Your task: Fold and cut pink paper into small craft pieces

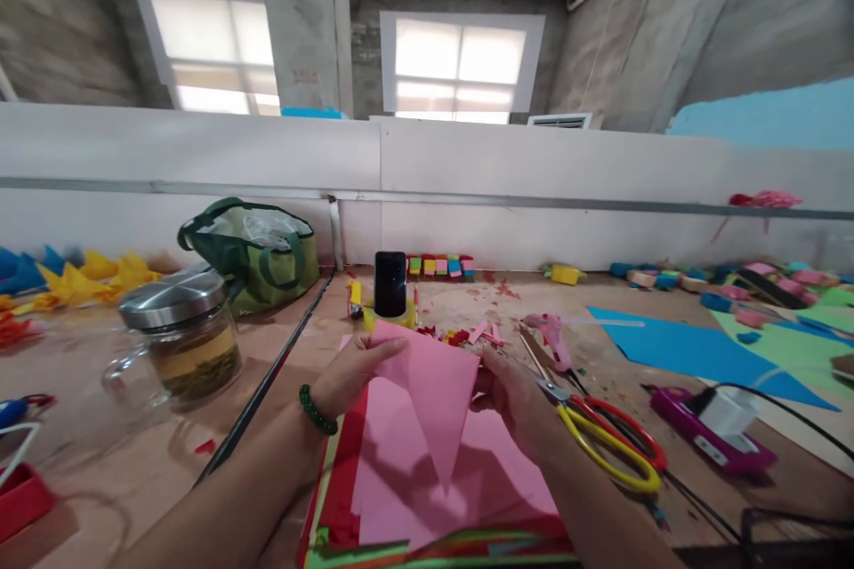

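Note:
A folded pink paper sheet (432, 391), shaped like a triangle pointing down, is held up over a stack of coloured paper (400, 498). My left hand (350, 373), with a green bead bracelet at the wrist, pinches its upper left corner. My right hand (517, 400) grips its right edge, fingers closed on the paper. Red and yellow scissors (604, 436) lie just right of my right hand.
A glass jar of tea with a metal lid (183, 333) and a green bag (257, 253) stand at the left. A black phone (390, 283) is propped upright behind the paper. Blue paper (694, 351), a purple glue gun (711, 431) and paper scraps lie at the right.

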The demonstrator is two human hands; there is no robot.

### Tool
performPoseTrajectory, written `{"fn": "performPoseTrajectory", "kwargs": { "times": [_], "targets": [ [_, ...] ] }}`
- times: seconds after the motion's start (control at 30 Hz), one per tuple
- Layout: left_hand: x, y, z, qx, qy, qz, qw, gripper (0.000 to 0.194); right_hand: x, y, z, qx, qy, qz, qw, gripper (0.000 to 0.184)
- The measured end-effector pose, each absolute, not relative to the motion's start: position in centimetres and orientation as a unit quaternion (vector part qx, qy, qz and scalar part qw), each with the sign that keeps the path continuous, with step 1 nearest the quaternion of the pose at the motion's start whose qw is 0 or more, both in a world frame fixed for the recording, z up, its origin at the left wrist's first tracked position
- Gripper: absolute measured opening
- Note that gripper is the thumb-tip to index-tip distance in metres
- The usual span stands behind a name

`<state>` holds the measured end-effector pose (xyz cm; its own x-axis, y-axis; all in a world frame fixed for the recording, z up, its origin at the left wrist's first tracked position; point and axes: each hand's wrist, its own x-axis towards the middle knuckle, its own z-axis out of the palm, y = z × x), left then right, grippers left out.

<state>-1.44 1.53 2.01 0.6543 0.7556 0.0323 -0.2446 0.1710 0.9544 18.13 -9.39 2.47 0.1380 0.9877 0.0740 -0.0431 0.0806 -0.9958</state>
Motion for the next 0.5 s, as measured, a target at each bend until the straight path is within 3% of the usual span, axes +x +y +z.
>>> {"fn": "performPoseTrajectory", "kwargs": {
  "times": [0.5],
  "targets": [
    [-1.6,0.5,2.2,0.575,0.22,0.309,0.725,0.026,17.5,-10.6,2.1,-0.495,-0.501,0.348,0.619,0.023]
  ]
}}
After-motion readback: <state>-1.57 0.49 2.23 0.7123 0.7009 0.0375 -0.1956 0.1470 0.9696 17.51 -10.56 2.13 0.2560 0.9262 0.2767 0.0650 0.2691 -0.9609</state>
